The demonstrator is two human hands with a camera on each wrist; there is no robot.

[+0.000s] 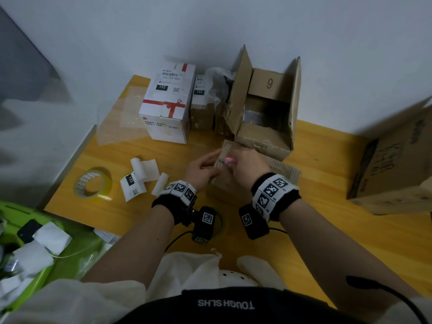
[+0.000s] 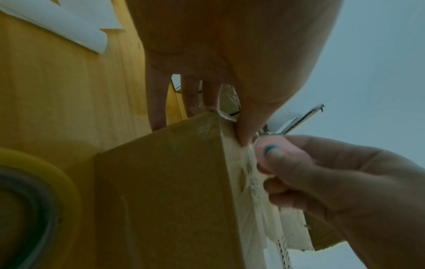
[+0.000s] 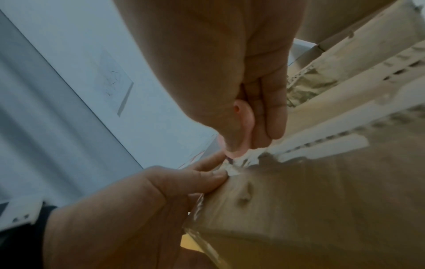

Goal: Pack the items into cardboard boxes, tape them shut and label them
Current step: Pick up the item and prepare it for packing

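Note:
A small brown cardboard box (image 1: 224,187) (image 2: 165,191) (image 3: 322,200) lies on the wooden table (image 1: 327,235) under both hands. Torn white tape runs across its top. My left hand (image 1: 203,169) (image 2: 230,54) (image 3: 138,200) has straight fingers against the box's far side and its thumb pressed on the tape at the top edge. My right hand (image 1: 247,164) (image 2: 345,182) (image 3: 218,72) grips a small pink cutter (image 1: 228,160) (image 2: 273,151) (image 3: 243,116), its tip at the tape right beside the left thumb. The blade itself is hidden.
An open carton marked 9 (image 1: 268,108) stands just behind the box. A white box with a red ribbon print (image 1: 168,101) sits back left. A yellow tape roll (image 1: 93,182), printed labels (image 1: 133,185) and paper rolls (image 1: 142,169) lie left. A large carton (image 1: 397,164) stands right, a green bin (image 1: 21,220) near left.

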